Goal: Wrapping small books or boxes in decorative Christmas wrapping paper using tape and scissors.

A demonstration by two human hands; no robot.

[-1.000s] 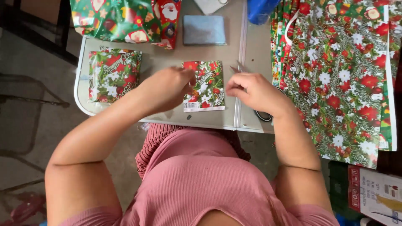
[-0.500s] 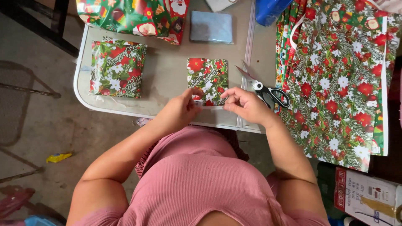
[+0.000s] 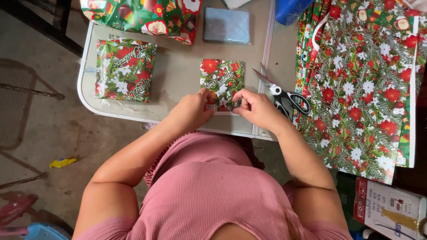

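While both hands work at the near edge: the lines below go from near to far.

Left hand: the left hand (image 3: 193, 109) pinches the near left corner of the small wrapped packet (image 3: 222, 80), fingers closed on the paper fold.
Right hand: the right hand (image 3: 255, 106) pinches the near right corner of the same packet, fingers closed too.
Change: half a second ago the hands were lower over the packet; now they sit at its near edge, so I judge the last flap is being pressed.
Packet place: it lies flat on the worktop (image 3: 178, 75), near the front rim.
Beside: scissors (image 3: 284, 93) lie just right of the packet, blades open, close to the right hand.
Right side: a large sheet of wrapping paper (image 3: 360, 80) covers that part.
Left, farther: a finished wrapped parcel (image 3: 124, 69) lies well apart.
Far: a blue-grey flat pack (image 3: 227, 24) and a gift bag (image 3: 142, 15).
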